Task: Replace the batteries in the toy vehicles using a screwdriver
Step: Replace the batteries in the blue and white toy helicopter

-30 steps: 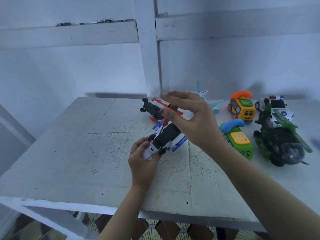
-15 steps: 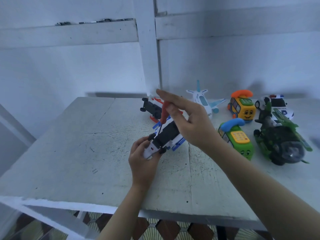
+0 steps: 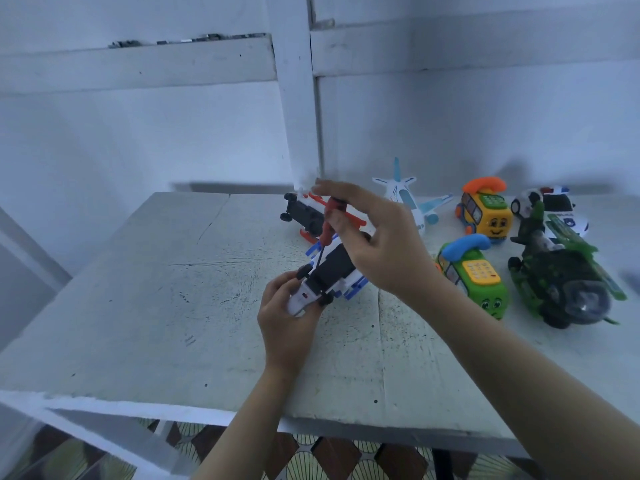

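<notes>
A white and blue toy vehicle (image 3: 332,275) lies upside down on the table, its black underside facing up. My left hand (image 3: 282,313) grips its white nose end from below. My right hand (image 3: 374,244) pinches the red handle of a small screwdriver (image 3: 329,225) between thumb and fingers. The screwdriver's thin dark shaft slants down to the left and its tip meets the black underside near the front wheels.
Behind my hands a red and white toy (image 3: 304,214) lies overturned. To the right stand a white toy plane (image 3: 403,199), a yellow phone bus (image 3: 488,216), a green phone bus (image 3: 474,275), a green helicopter (image 3: 561,275) and a police car (image 3: 554,206). The table's front edge (image 3: 207,410) is near.
My right hand has shifted slightly right and turned the screwdriver handle between its fingers. The toy and my left hand have stayed where they were.
</notes>
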